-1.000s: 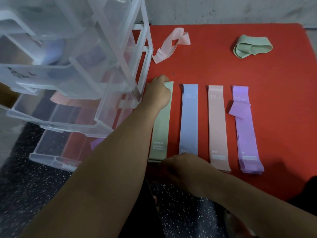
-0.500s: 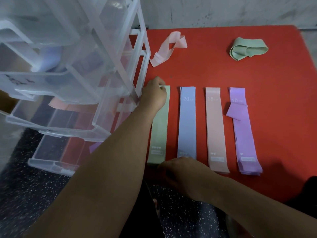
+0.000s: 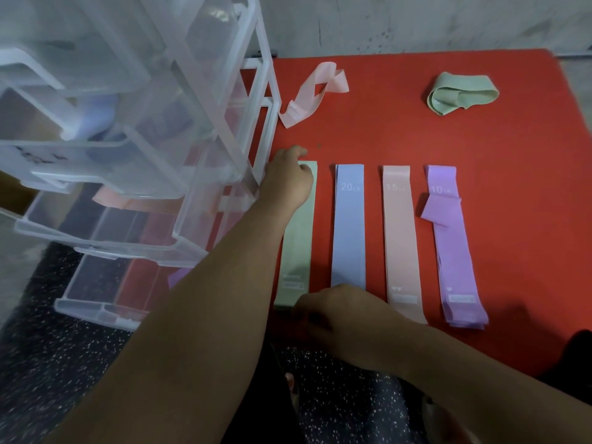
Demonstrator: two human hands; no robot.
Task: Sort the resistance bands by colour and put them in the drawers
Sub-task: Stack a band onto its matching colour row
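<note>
A speckled dark floor [image 3: 64, 363] is running under the near edge of a red mat [image 3: 512, 187].

At that near edge the right hand [image 3: 339, 312] is resting knuckles up, covering the near end of a flat light blue band [image 3: 348, 232] marked 20. Its fingers are tucked underneath, so I cannot tell whether it is holding anything. Its fingertips are lying just beside the near end of a flat pale green resistance band [image 3: 296, 248].

The left forearm is crossing over that green band's left side. At the band's far end the left hand [image 3: 288, 181] is curling its fingers over the corner and pinching it.

To the right, a flat salmon pink band [image 3: 402, 245] marked 15 and a stack of purple bands [image 3: 455, 251] marked 10 are lying parallel, each apart from the next. The top purple band is folded over.

A clear plastic drawer unit [image 3: 192, 123] is crowding the left side, its frame just beside the left hand and its drawers standing pulled out over the floor. Blue, pink and purple bands are showing through its walls.

Farther back, a loose pale pink band [image 3: 312, 97] is lying twisted near the unit, and a crumpled green band [image 3: 461, 94] is sitting well apart to the right. Bare red mat is lying between these two and the row. A grey wall [image 3: 416, 24] is closing off the far edge.
</note>
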